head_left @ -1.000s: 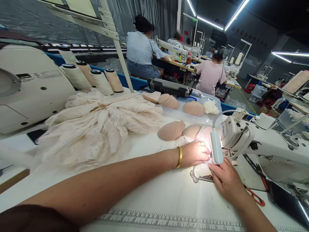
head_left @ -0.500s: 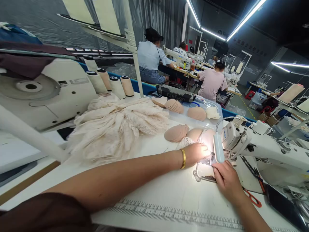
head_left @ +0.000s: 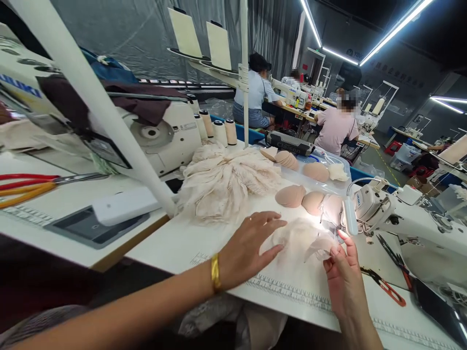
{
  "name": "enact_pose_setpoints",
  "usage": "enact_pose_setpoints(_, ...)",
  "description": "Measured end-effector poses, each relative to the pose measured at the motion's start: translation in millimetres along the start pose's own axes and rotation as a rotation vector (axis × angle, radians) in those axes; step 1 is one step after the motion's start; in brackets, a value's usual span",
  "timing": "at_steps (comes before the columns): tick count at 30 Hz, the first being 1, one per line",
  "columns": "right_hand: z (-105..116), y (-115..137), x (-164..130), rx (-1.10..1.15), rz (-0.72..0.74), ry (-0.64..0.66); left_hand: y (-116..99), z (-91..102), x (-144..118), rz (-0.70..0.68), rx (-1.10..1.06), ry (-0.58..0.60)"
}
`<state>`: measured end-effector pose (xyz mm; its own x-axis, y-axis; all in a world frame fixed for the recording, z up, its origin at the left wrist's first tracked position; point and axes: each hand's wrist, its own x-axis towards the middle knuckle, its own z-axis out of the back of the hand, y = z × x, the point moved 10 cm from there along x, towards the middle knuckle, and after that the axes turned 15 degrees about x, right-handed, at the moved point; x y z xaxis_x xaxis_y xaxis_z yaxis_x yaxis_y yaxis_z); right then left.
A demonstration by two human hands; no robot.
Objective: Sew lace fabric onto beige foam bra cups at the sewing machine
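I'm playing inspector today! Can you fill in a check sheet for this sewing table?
Surface: white table with a printed ruler along its edge.
Job's things: lace piece beside the sewing machine.
Clutter: pile of lace fabric, tan foam cups, thread cones, red-handled snips.
Hands: left hand spread flat, fingertips on the lace; right hand pinches its edge.
Cables: nothing seen.
Surroundings: two people seated at other machines.
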<state>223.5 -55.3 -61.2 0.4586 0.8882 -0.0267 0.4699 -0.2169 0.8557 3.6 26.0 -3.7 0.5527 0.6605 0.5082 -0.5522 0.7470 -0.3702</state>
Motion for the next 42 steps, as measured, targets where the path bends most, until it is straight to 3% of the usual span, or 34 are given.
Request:
enact_pose_setpoints(1, -3.4, -1.7, -4.8, 0.000, 0.018, -0.012, -3.9, -4.1, -11.5, 0.083, -0.196, 0.055)
enact_pose_setpoints(4, -7.9, -9.6, -24.0, -0.034, 0.095, -0.044, -56.3, -63.8, -50.4, 0.269, -1.035, 0.585)
enact_pose_setpoints(6, -5.6, -16.7, -41.7, -0.064, 0.160, -0.044, -65.3, -83.7, -54.7, 0.534, -1.426, 0.561)
enact_pose_setpoints(8, -2.2, -26.0, -60.4, -0.114, 0.195, -0.007, -50.2, -91.0, -44.0, 0.716, -1.559, 0.348)
enact_pose_setpoints(10, 0.8, -36.2, -74.4, -0.184, 0.170, 0.047, -34.9, -92.2, -33.2, 0.801, -1.570, 0.218)
enact_pose_setpoints(11, 1.9, -39.1, -78.2, -0.219, 0.150, 0.069, -32.5, -92.1, -28.9, 0.810, -1.567, 0.217)
enact_pose_setpoints(14, 4.4, -35.2, -73.2, -0.265, 0.103, 0.084, -45.1, -90.9, -24.4, 0.757, -1.565, 0.365)
enact_pose_setpoints(17, 15.7, -24.3, -53.0, -0.143, 0.043, -0.048, -58.9, -86.7, -29.4, 0.725, -1.573, 0.458)
enact_pose_setpoints(20, 24.6, -26.7, -43.0, 0.080, -0.069, -0.194, -58.2, -87.1, -35.1, 0.786, -1.593, 0.466)
enact_pose_setpoints(23, 10.4, -35.2, -45.8, 0.176, -0.161, -0.124, -48.4, -90.2, -35.4, 0.856, -1.594, 0.412)
enact_pose_setpoints(26, 0.9, -37.8, -50.8, 0.161, -0.137, -0.067, -42.0, -90.9, -29.5, 0.859, -1.608, 0.323)
enact_pose_setpoints(30, 2.6, -42.0, -49.7, 0.160, -0.112, -0.085, -45.6, -89.8, -22.1, 0.814, -1.630, 0.267)
enact_pose_setpoints(42, 3.8, -41.2, -45.9, 0.224, -0.102, -0.091, -53.8, -88.9, -17.0, 0.771, -1.655, 0.301)
